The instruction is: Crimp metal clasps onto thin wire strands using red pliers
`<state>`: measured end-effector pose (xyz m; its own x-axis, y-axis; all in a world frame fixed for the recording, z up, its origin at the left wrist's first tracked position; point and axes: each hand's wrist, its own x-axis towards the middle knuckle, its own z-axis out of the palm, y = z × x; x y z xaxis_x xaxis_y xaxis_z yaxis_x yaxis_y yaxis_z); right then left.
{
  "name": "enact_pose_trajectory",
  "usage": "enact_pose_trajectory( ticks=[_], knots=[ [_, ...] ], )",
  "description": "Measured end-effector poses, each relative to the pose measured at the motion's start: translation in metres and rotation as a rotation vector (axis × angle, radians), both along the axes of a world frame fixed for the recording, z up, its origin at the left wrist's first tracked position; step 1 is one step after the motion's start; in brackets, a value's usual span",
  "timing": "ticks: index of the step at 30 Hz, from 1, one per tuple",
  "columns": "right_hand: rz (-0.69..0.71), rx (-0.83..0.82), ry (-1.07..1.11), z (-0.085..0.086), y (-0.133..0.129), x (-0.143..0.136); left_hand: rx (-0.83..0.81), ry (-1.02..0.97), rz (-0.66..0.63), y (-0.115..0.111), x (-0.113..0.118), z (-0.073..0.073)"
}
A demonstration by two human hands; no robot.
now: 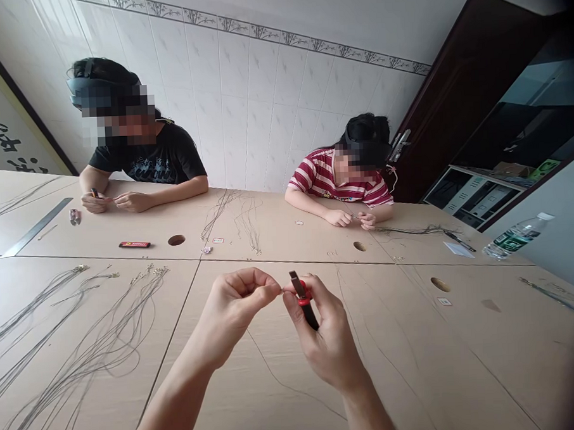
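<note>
Bare left hand [243, 305] and right hand [327, 330] were close together over the bench [219, 395], the left grip pinching a tiny piece [281, 290] too small to identify, the right clasping a red-and-black hand tool [303, 300], metal tip upward. Below them lay a thin cord [275, 376]; leftward spread bundled cords [150, 285], while two people in black [155, 154] and striped [318, 172] shirts sat opposite.

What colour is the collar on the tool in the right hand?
Red, on the black-handled tool in the right hand; it shows in the head view.
</note>
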<state>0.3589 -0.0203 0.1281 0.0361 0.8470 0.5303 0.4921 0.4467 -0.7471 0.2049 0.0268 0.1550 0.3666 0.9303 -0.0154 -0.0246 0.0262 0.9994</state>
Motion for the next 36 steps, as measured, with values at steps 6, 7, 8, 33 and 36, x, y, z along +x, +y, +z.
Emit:
enact_pose_trajectory(
  ticks=[6,7,8,33,36],
  knots=[
    [0.012,-0.102,0.113,0.007,-0.003,-0.003,0.036,-0.008,0.004,-0.003,0.0,0.0],
    [0.033,-0.143,0.15,0.007,-0.003,-0.002,0.043,-0.013,0.007,-0.003,0.001,0.0],
    [0.059,-0.184,0.192,0.008,-0.003,-0.002,0.05,-0.019,0.008,-0.004,0.001,0.0],
    [0.129,-0.291,0.268,0.013,-0.008,0.004,0.2,0.047,-0.046,0.0,-0.001,-0.004],
    [0.129,-0.283,0.265,0.013,-0.008,0.004,0.199,0.051,-0.038,-0.001,-0.002,-0.004]
  ],
)
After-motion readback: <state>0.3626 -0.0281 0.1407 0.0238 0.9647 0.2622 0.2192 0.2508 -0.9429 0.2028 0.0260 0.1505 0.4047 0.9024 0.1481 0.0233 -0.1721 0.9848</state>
